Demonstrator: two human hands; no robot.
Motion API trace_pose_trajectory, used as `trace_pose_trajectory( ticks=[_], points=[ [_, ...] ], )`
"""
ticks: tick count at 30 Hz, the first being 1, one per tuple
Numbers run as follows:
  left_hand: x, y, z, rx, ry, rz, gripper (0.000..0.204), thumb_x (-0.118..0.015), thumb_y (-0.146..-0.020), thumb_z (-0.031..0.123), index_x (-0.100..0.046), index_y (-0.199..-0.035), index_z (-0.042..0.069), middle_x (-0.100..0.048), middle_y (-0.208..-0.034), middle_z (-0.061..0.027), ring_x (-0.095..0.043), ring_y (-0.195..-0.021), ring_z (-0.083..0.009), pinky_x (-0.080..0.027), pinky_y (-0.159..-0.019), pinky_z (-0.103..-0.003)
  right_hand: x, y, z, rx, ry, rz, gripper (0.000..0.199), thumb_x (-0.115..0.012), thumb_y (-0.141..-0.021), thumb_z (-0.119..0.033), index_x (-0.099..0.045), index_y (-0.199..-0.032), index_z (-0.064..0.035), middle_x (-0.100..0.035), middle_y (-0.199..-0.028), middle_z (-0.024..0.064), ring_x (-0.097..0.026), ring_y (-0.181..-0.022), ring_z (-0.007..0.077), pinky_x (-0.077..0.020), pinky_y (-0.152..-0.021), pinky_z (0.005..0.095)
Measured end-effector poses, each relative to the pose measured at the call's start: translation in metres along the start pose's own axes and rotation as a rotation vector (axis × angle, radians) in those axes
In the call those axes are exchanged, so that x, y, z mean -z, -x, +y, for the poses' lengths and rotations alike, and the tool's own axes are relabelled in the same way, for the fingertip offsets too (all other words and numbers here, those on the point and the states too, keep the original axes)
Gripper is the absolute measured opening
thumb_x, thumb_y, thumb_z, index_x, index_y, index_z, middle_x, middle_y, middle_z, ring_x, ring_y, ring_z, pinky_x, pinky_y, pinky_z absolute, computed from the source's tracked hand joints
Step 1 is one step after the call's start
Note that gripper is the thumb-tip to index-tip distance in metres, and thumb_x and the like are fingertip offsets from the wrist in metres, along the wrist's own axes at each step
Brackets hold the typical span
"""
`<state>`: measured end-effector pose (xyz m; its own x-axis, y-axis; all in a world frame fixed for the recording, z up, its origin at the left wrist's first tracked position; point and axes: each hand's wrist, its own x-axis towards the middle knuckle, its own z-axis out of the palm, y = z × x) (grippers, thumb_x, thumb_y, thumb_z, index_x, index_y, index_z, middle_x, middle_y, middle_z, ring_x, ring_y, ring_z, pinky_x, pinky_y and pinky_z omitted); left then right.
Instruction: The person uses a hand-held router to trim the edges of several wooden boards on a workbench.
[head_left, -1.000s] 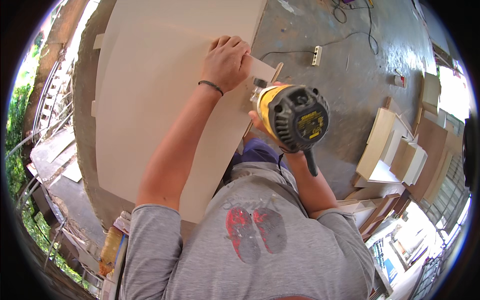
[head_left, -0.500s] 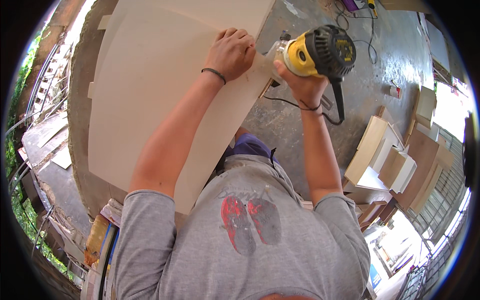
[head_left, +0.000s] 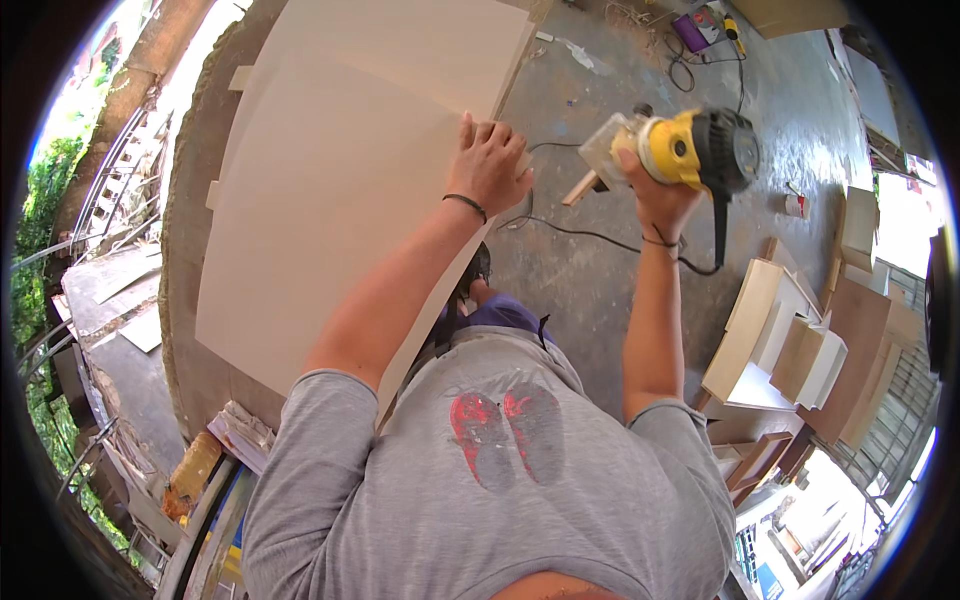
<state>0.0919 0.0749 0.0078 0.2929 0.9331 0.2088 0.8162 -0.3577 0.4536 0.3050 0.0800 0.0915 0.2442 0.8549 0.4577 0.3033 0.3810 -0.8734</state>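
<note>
A large pale board [head_left: 330, 190] lies to my left. My left hand [head_left: 490, 170] rests palm down near its right edge, the fingers loosely apart and holding nothing. My right hand [head_left: 662, 195] is wrapped round a yellow and black trim router [head_left: 690, 150], held sideways over the floor to the right of the board. The router's clear base [head_left: 605, 145] faces the board but stands apart from it. A small wooden strip [head_left: 580, 190] juts out below the base. The black cord [head_left: 600, 235] hangs from the router and runs toward the board.
Box-like wooden pieces [head_left: 765, 340] stand on the right side of the concrete floor [head_left: 570, 290]. A small white and red can [head_left: 797, 206] sits farther back. At the far end lie a purple item [head_left: 690, 33] and a coiled cable [head_left: 680, 75]. A rough ledge [head_left: 185, 250] runs beside the board.
The router in my right hand has moved right, away from the board's edge. My left hand remains on the board with its fingers more spread. The whole view has shifted slightly.
</note>
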Motion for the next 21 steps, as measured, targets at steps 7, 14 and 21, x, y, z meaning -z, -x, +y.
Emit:
trace_pose_trajectory(
  ticks=[7,14,21],
  points=[
    [-0.020,0.039,0.040,-0.311,0.054,-0.170,0.025,-0.064,-0.072,0.024,-0.062,-0.092,0.009,-0.055,-0.104,-0.0097,-0.050,-0.110,-0.0271,-0.020,-0.115,-0.052,0.063,0.026,-0.004,0.021,0.024,0.147,0.064,-0.086,-0.065,-0.006,-0.054,-0.119,0.0014,-0.062,-0.114,0.0106,-0.063,-0.102,0.0217,-0.0509,-0.091,0.0341],
    [0.000,0.101,0.040,-0.700,0.306,-0.422,0.022,-0.068,-0.067,0.023,-0.059,-0.082,0.011,-0.054,-0.094,-0.0076,-0.052,-0.105,-0.0245,-0.022,-0.115,-0.051,0.106,0.050,-0.004,0.024,0.077,0.294,0.074,-0.086,-0.064,-0.004,-0.047,-0.126,0.0031,-0.057,-0.122,0.0139,-0.058,-0.111,0.0232,-0.0492,-0.096,0.0363],
    [0.052,0.199,0.003,-0.660,0.326,-0.478,0.022,-0.067,-0.078,0.029,-0.060,-0.077,0.008,-0.058,-0.096,-0.0092,-0.051,-0.114,-0.0263,-0.034,-0.108,-0.050,0.100,0.066,-0.018,0.007,0.009,0.223,0.071,-0.085,-0.065,-0.004,-0.047,-0.125,0.0025,-0.057,-0.120,0.0130,-0.060,-0.107,0.0231,-0.0494,-0.095,0.0358]
  ],
)
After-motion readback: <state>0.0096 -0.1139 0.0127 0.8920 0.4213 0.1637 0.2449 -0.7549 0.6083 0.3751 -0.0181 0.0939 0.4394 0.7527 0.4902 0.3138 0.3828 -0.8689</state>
